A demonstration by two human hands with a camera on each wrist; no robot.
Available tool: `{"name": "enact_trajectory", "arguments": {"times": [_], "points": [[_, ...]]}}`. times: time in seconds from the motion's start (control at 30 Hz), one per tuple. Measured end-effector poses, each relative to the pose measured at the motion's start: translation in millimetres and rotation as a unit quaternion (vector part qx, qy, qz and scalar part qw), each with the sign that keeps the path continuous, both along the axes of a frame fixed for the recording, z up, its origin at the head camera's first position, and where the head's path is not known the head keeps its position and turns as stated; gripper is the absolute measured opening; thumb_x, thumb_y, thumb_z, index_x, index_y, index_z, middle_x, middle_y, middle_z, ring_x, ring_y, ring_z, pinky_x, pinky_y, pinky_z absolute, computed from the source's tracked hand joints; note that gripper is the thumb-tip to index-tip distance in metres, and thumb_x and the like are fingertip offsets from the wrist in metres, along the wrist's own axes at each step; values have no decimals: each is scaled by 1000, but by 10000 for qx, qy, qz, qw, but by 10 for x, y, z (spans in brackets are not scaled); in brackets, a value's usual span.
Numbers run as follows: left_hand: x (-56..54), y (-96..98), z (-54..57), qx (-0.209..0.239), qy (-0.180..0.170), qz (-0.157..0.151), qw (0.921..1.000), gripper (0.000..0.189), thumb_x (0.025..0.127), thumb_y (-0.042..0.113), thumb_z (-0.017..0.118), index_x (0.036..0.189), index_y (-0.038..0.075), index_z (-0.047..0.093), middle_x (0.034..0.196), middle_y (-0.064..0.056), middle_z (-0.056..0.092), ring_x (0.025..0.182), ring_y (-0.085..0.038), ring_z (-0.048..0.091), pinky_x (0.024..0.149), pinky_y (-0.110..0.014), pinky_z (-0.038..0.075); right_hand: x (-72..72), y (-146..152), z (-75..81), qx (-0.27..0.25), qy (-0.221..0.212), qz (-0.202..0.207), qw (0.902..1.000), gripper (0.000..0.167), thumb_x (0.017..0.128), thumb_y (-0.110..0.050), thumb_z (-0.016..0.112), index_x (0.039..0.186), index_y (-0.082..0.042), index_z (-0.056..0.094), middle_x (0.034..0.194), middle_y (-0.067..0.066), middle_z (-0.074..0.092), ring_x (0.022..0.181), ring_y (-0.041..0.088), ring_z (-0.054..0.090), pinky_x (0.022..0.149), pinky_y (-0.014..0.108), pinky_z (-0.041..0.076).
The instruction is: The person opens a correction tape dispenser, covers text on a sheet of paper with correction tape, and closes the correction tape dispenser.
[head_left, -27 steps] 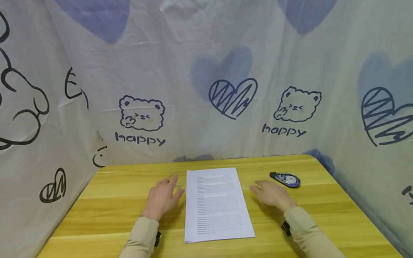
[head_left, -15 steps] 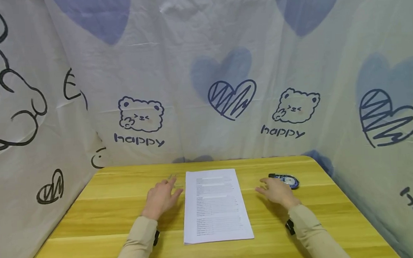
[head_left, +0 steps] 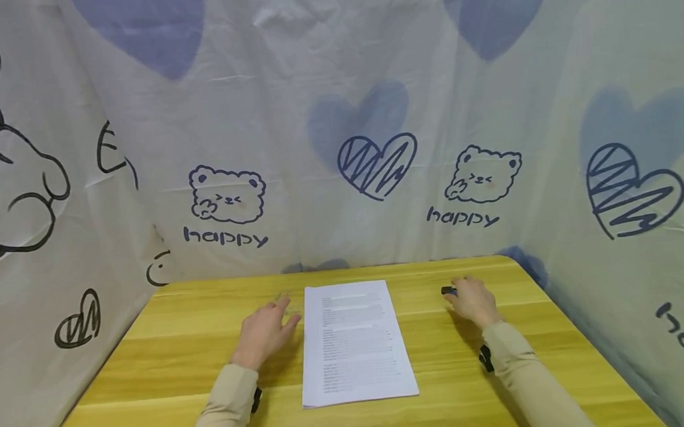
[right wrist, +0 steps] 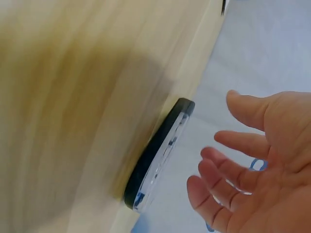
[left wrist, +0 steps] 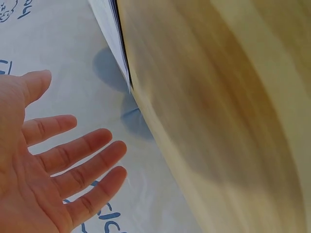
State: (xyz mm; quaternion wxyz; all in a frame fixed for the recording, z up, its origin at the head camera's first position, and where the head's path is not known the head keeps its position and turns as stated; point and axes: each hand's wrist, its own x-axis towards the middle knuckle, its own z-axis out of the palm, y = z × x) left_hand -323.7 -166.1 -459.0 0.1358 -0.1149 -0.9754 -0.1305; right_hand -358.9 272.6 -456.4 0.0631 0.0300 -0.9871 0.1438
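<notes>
A correction tape dispenser (right wrist: pixel 158 155) with a dark cap and clear casing lies on the table to the right. My right hand (head_left: pixel 474 299) hovers over it, fingers spread and slightly bent, a gap between them and the dispenser in the right wrist view. In the head view that hand hides most of the dispenser. A stack of printed paper sheets (head_left: pixel 356 343) lies flat in front of me. Just left of the stack is my left hand (head_left: pixel 264 331), its fingers (left wrist: pixel 80 148) loosely extended and holding nothing.
The wood-grain table (head_left: pixel 170 348) ends at a back edge against a white curtain (head_left: pixel 307 196) printed with hearts and bears. The same cloth hangs at both sides.
My right hand has moved right and away from me, from beside the paper to over the correction tape dispenser. My left hand stays beside the stack. The head view has shifted slightly.
</notes>
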Motion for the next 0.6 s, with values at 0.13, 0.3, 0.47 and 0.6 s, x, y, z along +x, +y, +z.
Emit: {"name": "enact_trajectory", "arguments": {"times": [0.13,0.3,0.47,0.6], "points": [[2,24,-24,56,96,-29,9999,52,97,42,58,134,6,58,123,-21,66,102,-40,67,78,-54,57,-22,38,-6,11,-48,-167,9998,52,96,-25,62,138,5,51,133,36,45,120,55,43,87,65,46],[12,33,-36,104,124,-38,9999,51,97,42,57,132,5,59,122,-21,67,103,-40,67,79,-54,57,-57,29,-16,-65,-100,-345,9993,53,96,-24,62,140,2,49,136,34,43,124,53,38,91,70,39],[17,50,-31,86,170,-18,9998,48,96,40,60,129,5,61,118,-20,69,99,-38,69,77,-53,58,-72,48,-35,-98,-164,-345,9992,52,95,-23,63,138,3,51,136,34,43,123,53,39,91,70,39],[2,63,-16,155,230,-108,9996,45,96,37,62,127,4,62,114,-20,70,96,-38,69,76,-51,58,-84,92,-58,-10,-375,-240,9990,51,95,-21,62,139,2,50,137,35,42,123,54,40,89,70,41]]}}
